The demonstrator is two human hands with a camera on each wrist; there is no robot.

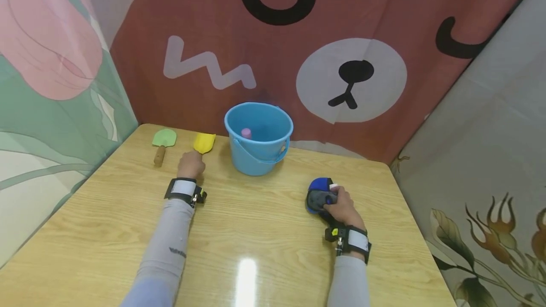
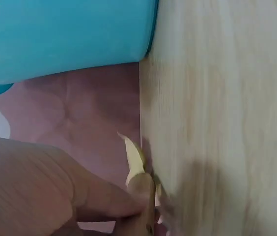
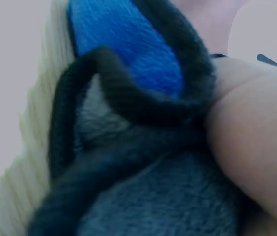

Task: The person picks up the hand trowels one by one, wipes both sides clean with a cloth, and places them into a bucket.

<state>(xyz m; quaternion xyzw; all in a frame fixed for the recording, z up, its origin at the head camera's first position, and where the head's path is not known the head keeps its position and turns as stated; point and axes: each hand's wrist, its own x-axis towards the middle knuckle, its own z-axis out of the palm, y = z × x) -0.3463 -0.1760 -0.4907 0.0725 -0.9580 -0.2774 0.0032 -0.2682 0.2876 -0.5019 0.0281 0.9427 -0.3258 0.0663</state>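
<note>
My left hand [image 1: 191,165] holds a small toy shovel with a yellow blade [image 1: 204,142]. In the left wrist view, thumb and fingers pinch its wooden handle [image 2: 140,186] close to the tabletop. At the right, my right hand [image 1: 343,208] grips a soft blue and grey fleece piece with black edging [image 1: 320,199]. The right wrist view shows its blue fleece [image 3: 128,46] up close, with a finger pressed against the edging; the other fingers are hidden.
A light blue bucket [image 1: 255,159] stands near the back edge, its handle hanging down in front and a pink thing [image 1: 246,132] inside. Left of the yellow shovel lies a green shovel [image 1: 164,138] with a wooden handle. Printed curtains surround the wooden table [image 1: 239,231].
</note>
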